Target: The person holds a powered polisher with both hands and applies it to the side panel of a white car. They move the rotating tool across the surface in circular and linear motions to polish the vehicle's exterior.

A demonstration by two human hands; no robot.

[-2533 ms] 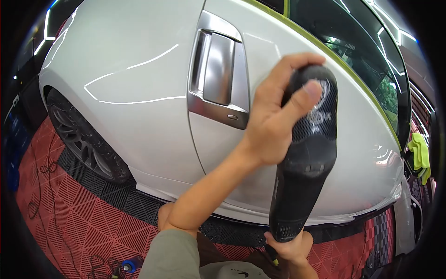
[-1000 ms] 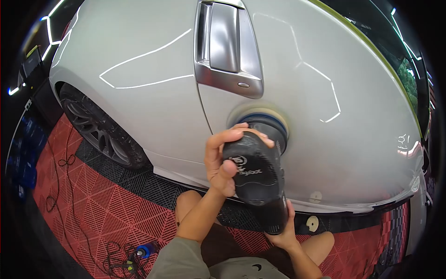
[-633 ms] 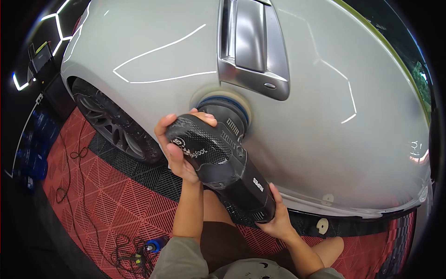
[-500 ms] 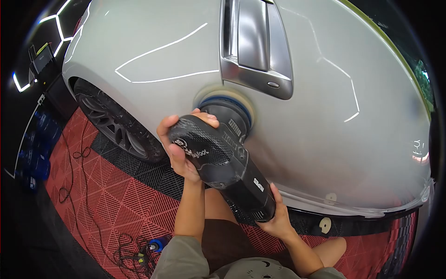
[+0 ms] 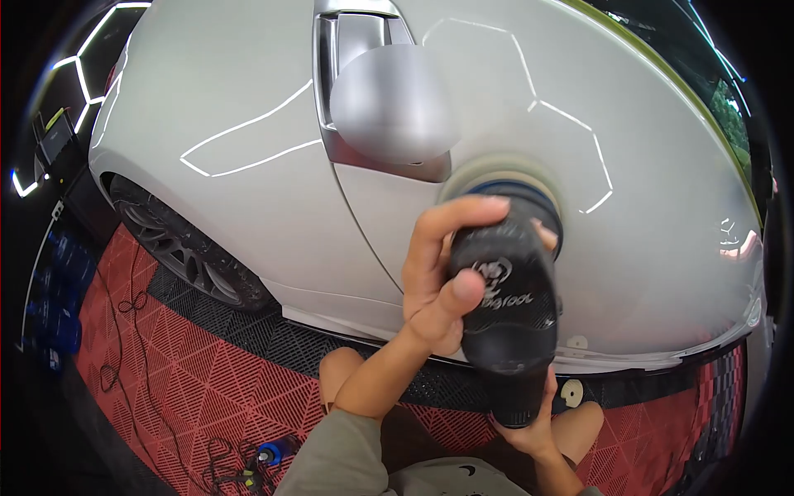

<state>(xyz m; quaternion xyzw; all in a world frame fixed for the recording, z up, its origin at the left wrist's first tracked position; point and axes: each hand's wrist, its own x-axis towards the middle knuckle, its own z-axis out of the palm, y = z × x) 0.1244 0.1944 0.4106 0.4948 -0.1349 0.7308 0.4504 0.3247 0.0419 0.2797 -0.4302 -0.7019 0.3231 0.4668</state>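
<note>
A black polisher (image 5: 506, 306) with a round pale pad (image 5: 488, 169) is in both my hands. My left hand (image 5: 442, 277) wraps round its head, fingers over the top and thumb on the near side. Below, my right hand (image 5: 538, 426) grips the lower end of its body. The pad's face lies against the silver-white car door panel (image 5: 653, 273), just right of the door handle (image 5: 364, 41). A blurred, rounded silver shape (image 5: 389, 103) covers part of the handle area.
At the left is a car wheel (image 5: 182, 248). Red floor tiles (image 5: 207, 364) carry looped black cables (image 5: 107, 376) and a blue bottle (image 5: 277, 450). A pale disc (image 5: 571, 393) lies beneath the car's edge. Blue containers (image 5: 62, 289) stand at far left.
The polisher and both hands have moved right along the panel, from below the handle to its right. The polisher now stands more upright in view. A rounded silver shape now shows over the handle.
</note>
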